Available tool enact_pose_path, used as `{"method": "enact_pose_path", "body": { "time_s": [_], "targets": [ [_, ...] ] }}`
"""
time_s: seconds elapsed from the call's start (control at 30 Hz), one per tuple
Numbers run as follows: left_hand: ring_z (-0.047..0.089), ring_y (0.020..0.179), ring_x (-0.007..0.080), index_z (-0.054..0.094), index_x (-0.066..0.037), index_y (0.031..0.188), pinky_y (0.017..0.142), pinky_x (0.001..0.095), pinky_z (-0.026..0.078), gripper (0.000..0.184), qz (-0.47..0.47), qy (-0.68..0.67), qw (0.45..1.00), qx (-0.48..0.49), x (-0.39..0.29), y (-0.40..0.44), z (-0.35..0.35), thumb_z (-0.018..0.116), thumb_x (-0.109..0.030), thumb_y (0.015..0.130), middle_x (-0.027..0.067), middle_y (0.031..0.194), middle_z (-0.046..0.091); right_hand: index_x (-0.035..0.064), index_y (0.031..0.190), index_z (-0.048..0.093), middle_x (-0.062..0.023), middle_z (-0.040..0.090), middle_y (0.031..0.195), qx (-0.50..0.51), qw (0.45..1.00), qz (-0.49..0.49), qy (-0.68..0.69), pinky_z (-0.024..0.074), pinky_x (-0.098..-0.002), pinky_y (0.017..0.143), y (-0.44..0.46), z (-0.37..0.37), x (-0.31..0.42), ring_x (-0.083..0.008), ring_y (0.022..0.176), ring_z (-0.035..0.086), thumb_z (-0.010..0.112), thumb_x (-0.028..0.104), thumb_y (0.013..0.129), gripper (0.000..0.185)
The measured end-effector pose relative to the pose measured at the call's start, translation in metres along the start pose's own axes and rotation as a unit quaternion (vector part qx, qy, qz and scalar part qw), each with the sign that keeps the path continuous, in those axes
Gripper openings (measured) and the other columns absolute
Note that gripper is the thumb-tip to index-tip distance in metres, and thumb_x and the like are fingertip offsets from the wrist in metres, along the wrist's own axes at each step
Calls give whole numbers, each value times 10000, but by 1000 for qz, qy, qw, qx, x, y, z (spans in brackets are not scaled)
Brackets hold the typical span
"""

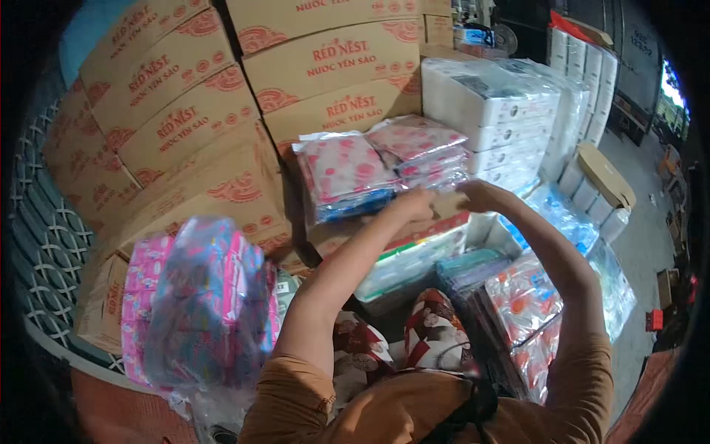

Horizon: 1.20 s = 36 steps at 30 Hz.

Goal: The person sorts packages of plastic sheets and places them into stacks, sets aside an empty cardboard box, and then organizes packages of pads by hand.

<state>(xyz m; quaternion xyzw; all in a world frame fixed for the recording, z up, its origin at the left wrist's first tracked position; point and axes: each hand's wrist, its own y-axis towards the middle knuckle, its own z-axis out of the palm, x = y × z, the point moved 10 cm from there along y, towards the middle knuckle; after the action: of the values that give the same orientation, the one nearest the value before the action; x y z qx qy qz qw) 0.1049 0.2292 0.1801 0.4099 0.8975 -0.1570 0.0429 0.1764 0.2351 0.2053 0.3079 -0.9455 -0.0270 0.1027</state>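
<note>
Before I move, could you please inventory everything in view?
Red Nest cartons: many, brown, back and left
Polka-dot packages: two stacks, mostly pink, centre
Plastic-wrapped packs: several, white, back right
Bagged packs: several, pink and blue, front left
Patterned packets: several, red and white, front right
Green-edged package: one, whitish, centre
Fan: one, dark, top right
Lattice screen: one, pale, far left
Sleeves: two, brown, bottom
Left hand: one, bare, centre
Right hand: one, bare, centre

Stacked brown cartons (pixel 333 63), pink-and-blue wrapped packs (pixel 196 311)
</note>
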Motion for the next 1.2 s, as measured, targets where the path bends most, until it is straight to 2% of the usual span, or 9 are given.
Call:
{"method": "enact_pose_path", "body": {
  "time_s": [0.07, 0.17, 0.57, 0.63, 0.73, 0.83, 0.97, 1.03, 1.2],
  "targets": [
    [422, 1069, 343, 389, -20, 1163, 862, 434, 361, 591, -79, -49, 971, -221, 55, -6, -40, 602, -242, 659, 199, 1203, 395, -31, 974, 489, -230, 539, 926, -100, 995, 16, -16, 435, -410, 730, 43, -26, 16, -378, 868, 523, 598, 149, 700, 345],
    [357, 1123, 353, 386, -1, 1157, 882, 435, 347, 542, -138, -52, 945, -293, 74, -29, -70, 564, -178, 678, 204, 1239, 342, -6, 1066, 418, -209, 491, 1018, -187, 982, 18, -22, 408, -409, 789, 98, -17, 6, -379, 925, 478, 535, 31, 674, 411],
    [489, 886, 399, 487, 12, 950, 777, 448, 383, 254, -144, -260, 827, -477, 117, -27, -65, 409, -149, 769, 242, 889, 537, 59, 921, 506, -118, 539, 949, -243, 960, 9, -141, 339, -411, 832, 130, -3, 22, -266, 950, 488, 513, 225, 729, 254],
    [551, 765, 341, 497, 0, 919, 643, 409, 441, 266, -190, -250, 820, -479, 120, -34, -64, 412, -222, 801, 209, 820, 559, 78, 876, 521, -116, 570, 852, -276, 951, -19, -135, 353, -408, 801, 124, -8, 28, -262, 862, 532, 496, 205, 723, 201],
    [528, 551, 136, 529, -61, 841, 482, 275, 427, 352, -143, -678, 624, -360, 137, -11, -26, 428, -398, 844, 38, 659, 527, 80, 854, 526, -120, 571, 832, -285, 953, -22, -100, 374, -418, 746, 106, -16, 44, -267, 816, 543, 480, 184, 721, 174],
    [544, 553, 168, 523, -82, 850, 470, 276, 442, 213, -107, -732, 552, -384, 145, -10, -16, 530, -292, 810, 25, 658, 543, 77, 801, 542, -118, 576, 817, -286, 952, -20, -104, 397, -399, 699, 74, -31, 87, -261, 779, 551, 484, 141, 708, 127],
    [580, 758, 177, 497, -50, 958, 639, 310, 491, 223, -10, -815, 532, -231, 100, -18, 10, 577, -143, 773, 79, 900, 580, 61, 874, 548, -127, 571, 808, -186, 981, -49, 31, 411, -398, 706, 31, -37, 113, -293, 790, 547, 561, 138, 686, 204],
    [570, 804, 171, 492, -49, 979, 673, 316, 485, 228, -16, -786, 540, -301, 107, -26, 22, 569, -114, 774, 75, 935, 571, 49, 888, 557, -139, 569, 821, -144, 979, -37, 139, 415, -388, 739, 18, -31, 105, -318, 807, 536, 612, 117, 651, 252],
    [520, 895, 150, 446, -79, 1110, 760, 295, 444, 359, 18, -769, 564, -301, 54, -81, 14, 559, -50, 770, 26, 1019, 522, 26, 1109, 439, -186, 528, 987, -351, 905, 144, 194, 442, -353, 680, -46, -52, -16, -274, 805, 555, 651, 249, 684, 525]
  ]
}}
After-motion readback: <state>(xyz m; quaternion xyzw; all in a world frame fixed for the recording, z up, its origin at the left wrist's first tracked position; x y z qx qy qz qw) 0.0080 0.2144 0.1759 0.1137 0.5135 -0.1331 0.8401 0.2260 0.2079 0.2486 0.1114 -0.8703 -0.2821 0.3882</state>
